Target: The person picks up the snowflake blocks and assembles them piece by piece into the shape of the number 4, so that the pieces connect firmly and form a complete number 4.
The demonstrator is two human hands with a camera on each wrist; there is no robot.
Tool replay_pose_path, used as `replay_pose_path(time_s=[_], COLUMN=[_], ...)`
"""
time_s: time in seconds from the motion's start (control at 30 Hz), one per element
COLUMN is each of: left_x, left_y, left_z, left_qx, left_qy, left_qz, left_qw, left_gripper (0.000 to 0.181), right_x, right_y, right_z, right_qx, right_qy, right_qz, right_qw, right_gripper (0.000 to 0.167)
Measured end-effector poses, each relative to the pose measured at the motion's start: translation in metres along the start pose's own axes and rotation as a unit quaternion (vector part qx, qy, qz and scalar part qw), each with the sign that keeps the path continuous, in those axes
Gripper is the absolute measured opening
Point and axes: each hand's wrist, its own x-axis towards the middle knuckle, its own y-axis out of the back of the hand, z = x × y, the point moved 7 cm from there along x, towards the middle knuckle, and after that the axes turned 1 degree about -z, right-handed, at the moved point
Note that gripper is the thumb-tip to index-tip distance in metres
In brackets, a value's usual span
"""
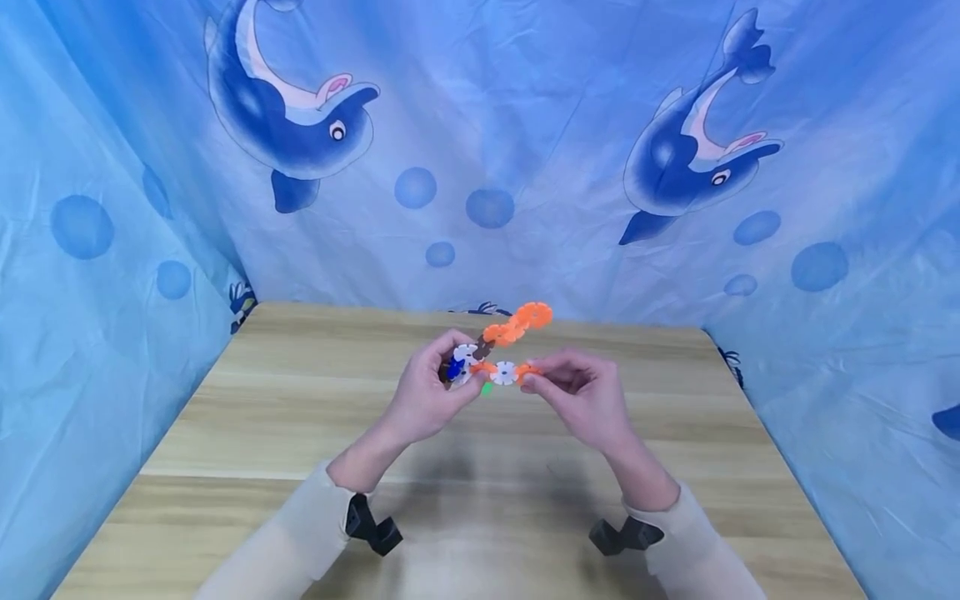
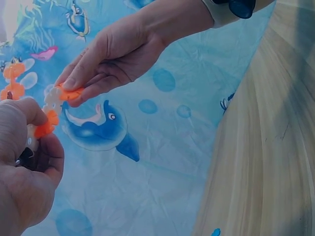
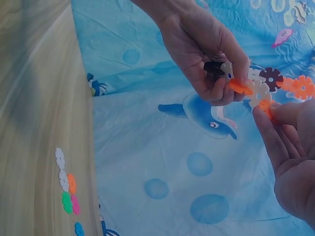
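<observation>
A chain of linked plastic snowflake discs is held up over the table between both hands. My left hand (image 1: 427, 387) grips its left part, around a dark blue disc (image 1: 455, 368) and white ones, partly hidden by the fingers. From there a brown disc (image 1: 483, 346) leads to several orange discs (image 1: 536, 315) slanting up to the right. A second branch runs through an orange disc (image 2: 46, 124) at my left thumb to a white disc (image 1: 504, 372). Between thumb and fingertips, my right hand (image 1: 588, 396) pinches an orange disc (image 3: 266, 107) touching that white one.
Loose discs lie on the wooden table (image 1: 285, 417), seen in the right wrist view: white (image 3: 60, 158), orange (image 3: 72, 183), green (image 3: 67, 202), pink (image 3: 75, 204) and blue (image 3: 79, 229). A blue dolphin-print curtain (image 1: 480, 108) encloses the back and sides.
</observation>
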Motion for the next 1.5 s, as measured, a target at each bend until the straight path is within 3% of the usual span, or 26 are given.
replay_pose_path(time_s=[0.2,0.53,0.83,0.97,1.07,1.17,1.27,1.4,1.5], left_x=[0.005,0.005,0.006,0.005,0.004,0.002,-0.001,-0.005,-0.007], left_y=[0.003,0.005,0.011,0.016,0.019,0.020,0.018,0.015,0.013], left_z=[0.006,0.008,0.011,0.012,0.013,0.012,0.010,0.009,0.009], left_qx=[-0.002,0.011,-0.001,0.006,0.004,0.000,-0.007,-0.013,-0.010], left_qy=[-0.006,-0.011,-0.008,-0.007,-0.013,-0.015,-0.010,-0.001,0.001], left_qz=[-0.012,-0.018,0.030,0.047,0.047,0.044,0.040,0.036,0.032], left_qw=[0.9999,0.9997,0.9995,0.9989,0.9988,0.9989,0.9991,0.9993,0.9994], left_gripper=[0.021,0.017,0.021,0.021,0.019,0.019,0.019,0.019,0.019], right_x=[0.004,0.006,0.018,0.031,0.042,0.047,0.042,0.026,0.015], right_y=[0.000,-0.003,0.002,0.009,0.014,0.009,-0.005,-0.024,-0.034], right_z=[-0.005,-0.015,-0.006,0.009,0.039,0.084,0.129,0.169,0.183], right_qx=[-0.001,-0.054,-0.060,-0.028,-0.049,-0.139,-0.229,-0.296,-0.314], right_qy=[0.014,0.040,0.014,0.004,-0.050,-0.124,-0.178,-0.196,-0.193], right_qz=[0.006,0.001,0.005,-0.008,-0.028,-0.082,-0.156,-0.247,-0.285], right_qw=[0.9999,0.9977,0.9981,0.9996,0.9972,0.9790,0.9442,0.9016,0.8845], right_gripper=[0.019,0.020,0.017,0.015,0.015,0.017,0.024,0.036,0.030])
